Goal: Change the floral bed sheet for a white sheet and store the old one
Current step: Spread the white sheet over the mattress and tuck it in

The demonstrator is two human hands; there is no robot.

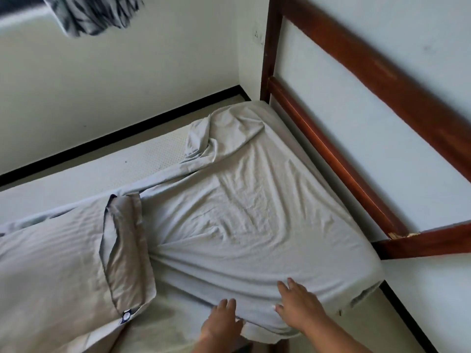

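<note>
A white sheet (244, 207) lies wrinkled over the head end of the mattress (142, 159), fitted over the two corners by the headboard. Its left part is bunched, leaving bare mattress along the far side. My left hand (221, 319) rests with fingers spread on the sheet's near edge, at the mattress side. My right hand (298, 304) lies flat on the sheet just to the right, fingers apart. A striped white pillow (58, 271) lies on the bed at the left. No floral sheet shows.
A dark wooden headboard (356, 154) runs along the right, against the pale wall. A black-and-white patterned cloth (94, 14) hangs at the top left. A black skirting strip (122, 133) lines the far wall behind the bed.
</note>
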